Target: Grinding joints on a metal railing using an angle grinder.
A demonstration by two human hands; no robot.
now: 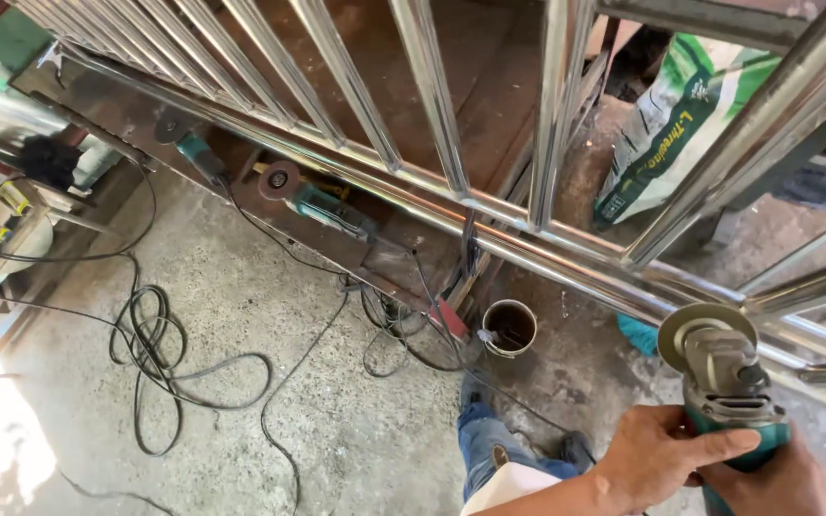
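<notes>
Cords [155, 354] lie on the floor, a can [510, 327] sits by the rail [489, 234], and the left hand [662, 459] and right hand [781, 483] both wrap tight around a grinder [724, 368], its disc touching the rail.

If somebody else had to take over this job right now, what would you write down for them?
Left hand: wrapped around the body of the teal angle grinder, forefinger laid along it.
Right hand: grips the grinder's rear end, low at the picture's edge.
Grinder: its disc sits close to the lower rail of the shiny steel gate frame; whether it touches cannot be told.
Nearby: two more grinders lie under the frame, black cables coil on the concrete floor, a small can stands by the rail.
Done: bars and rails look joined.
Left: probably finishing the rail by the disc.
</notes>
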